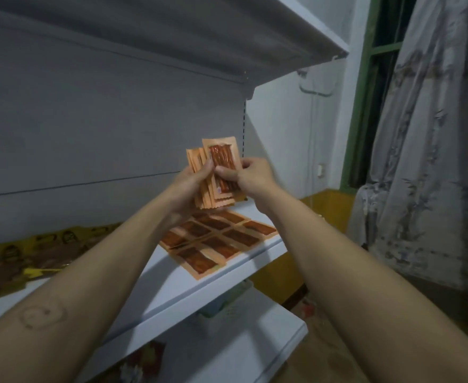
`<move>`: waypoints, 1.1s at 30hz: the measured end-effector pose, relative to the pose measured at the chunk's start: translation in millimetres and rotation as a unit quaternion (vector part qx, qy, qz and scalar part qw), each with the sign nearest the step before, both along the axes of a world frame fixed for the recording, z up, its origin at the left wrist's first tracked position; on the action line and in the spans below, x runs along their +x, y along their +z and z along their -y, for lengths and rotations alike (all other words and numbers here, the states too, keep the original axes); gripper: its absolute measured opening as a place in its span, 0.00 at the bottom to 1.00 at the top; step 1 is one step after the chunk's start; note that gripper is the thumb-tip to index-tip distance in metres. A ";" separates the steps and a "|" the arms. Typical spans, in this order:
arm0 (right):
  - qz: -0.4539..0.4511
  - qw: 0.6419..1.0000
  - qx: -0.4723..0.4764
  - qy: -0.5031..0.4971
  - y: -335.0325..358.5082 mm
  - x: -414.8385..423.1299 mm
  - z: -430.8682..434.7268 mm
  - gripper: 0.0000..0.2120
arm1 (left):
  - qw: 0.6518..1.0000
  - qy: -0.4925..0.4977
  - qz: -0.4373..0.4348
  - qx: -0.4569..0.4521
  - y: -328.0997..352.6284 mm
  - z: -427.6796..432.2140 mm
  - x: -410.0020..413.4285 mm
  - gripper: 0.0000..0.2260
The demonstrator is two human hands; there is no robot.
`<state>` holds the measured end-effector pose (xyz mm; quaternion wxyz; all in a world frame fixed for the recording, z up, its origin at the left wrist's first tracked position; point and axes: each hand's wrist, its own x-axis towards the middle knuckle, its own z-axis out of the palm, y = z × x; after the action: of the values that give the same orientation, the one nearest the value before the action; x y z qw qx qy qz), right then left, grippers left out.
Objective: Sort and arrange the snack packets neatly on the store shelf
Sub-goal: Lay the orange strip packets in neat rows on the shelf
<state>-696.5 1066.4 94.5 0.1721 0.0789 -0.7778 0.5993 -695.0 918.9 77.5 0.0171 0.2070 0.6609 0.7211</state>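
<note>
Above the shelf [177,283], upright orange packets [198,160] of red-brown strips [222,158]

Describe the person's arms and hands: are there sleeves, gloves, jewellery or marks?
Both forearms are bare to the frame edge, no sleeve showing. The left hand and right hand wear no gloves; no ring, watch or bracelet is visible. The left forearm bears a faint drawn circular mark, like a swirl.

Matt metal, glossy film
The white shelf [185,286] looks smooth, matt painted metal; orange snack packets [219,239] lying on it are shiny plastic film with clear windows; right of the shelf hangs a patterned cloth curtain [426,161]
</note>
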 end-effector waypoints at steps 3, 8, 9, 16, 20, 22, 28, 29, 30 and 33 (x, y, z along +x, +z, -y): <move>0.013 0.998 0.017 0.059 -2.2 -36.9 -18.5 0.11 | 0.999 0.035 0.026 0.019 -6.9 -12.8 -21.3 0.17; 0.001 0.990 0.017 0.137 23.4 -90.8 -40.3 0.09 | 0.992 0.107 0.033 0.063 6.1 -26.5 -48.3 0.19; -0.009 0.990 0.022 0.142 28.3 -100.5 -42.0 0.08 | 0.989 0.128 0.027 0.065 9.5 -26.3 -52.7 0.19; 0.008 0.974 0.142 0.176 5.4 -152.5 -42.0 0.20 | 0.949 0.301 0.051 0.077 -15.7 -40.4 -77.6 0.13; 0.054 0.965 0.174 0.189 -13.6 -187.2 -51.3 0.12 | 0.903 0.411 0.067 0.108 -32.8 -22.9 -93.5 0.08; 0.066 0.960 0.203 0.183 -25.0 -205.8 -51.6 0.11 | 0.892 0.433 0.065 0.113 -39.6 -11.3 -100.1 0.05; 0.071 0.934 0.272 0.222 -46.9 -245.5 -39.1 0.06 | 0.889 0.448 0.075 0.061 -45.6 9.9 -119.5 0.02; 0.069 0.927 0.287 0.231 -47.5 -251.5 -36.3 0.04 | 0.892 0.444 0.073 0.054 -46.8 11.0 -122.6 0.02; 0.065 0.923 0.300 0.232 -47.4 -257.5 -33.0 0.03 | 0.892 0.443 0.071 0.053 -48.3 11.4 -125.0 0.03; 0.050 0.925 0.306 0.218 -48.2 -276.0 -22.5 0.06 | 0.885 0.456 0.056 0.075 -51.9 11.9 -129.4 0.04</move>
<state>-972.6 1088.9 46.4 -0.0350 0.2651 -0.8944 0.3584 -824.4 907.1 25.6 -0.2921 -0.1577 0.6244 0.7071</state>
